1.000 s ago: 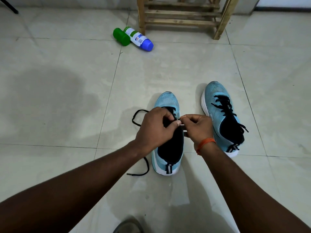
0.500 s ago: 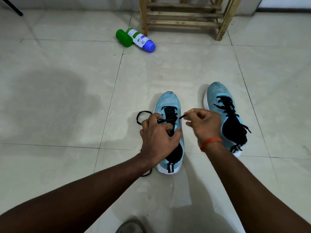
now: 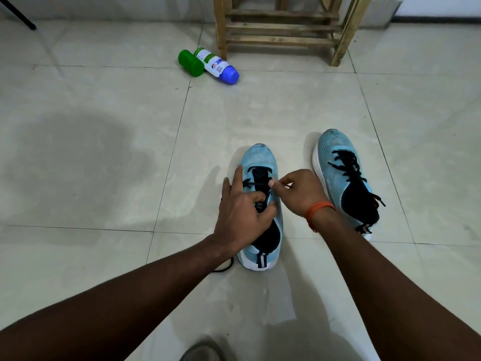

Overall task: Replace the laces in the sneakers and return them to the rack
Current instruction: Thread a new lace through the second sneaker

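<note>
Two light blue sneakers stand on the tiled floor. The left sneaker (image 3: pixel 260 162) is only partly laced with a black lace (image 3: pixel 256 184). My left hand (image 3: pixel 242 212) lies over its tongue, thumb and a finger pinching the lace, the other fingers spread. My right hand (image 3: pixel 299 194), with an orange wristband, pinches the lace tip at the sneaker's right eyelets. A loose lace end (image 3: pixel 225 267) shows by the heel. The right sneaker (image 3: pixel 341 175) stands beside it, fully laced in black. The wooden rack (image 3: pixel 283 29) stands at the far wall.
A green bottle (image 3: pixel 190 64) and a white bottle with a blue cap (image 3: pixel 218 66) lie on the floor left of the rack. A dark damp patch (image 3: pixel 78 157) marks the tiles at left. A grey shoe tip (image 3: pixel 203 353) shows at the bottom edge.
My left hand has slid up the sneaker's tongue and spread its fingers. My right hand has drawn the lace tip back to the right eyelets. The loose loop at left is now hidden.
</note>
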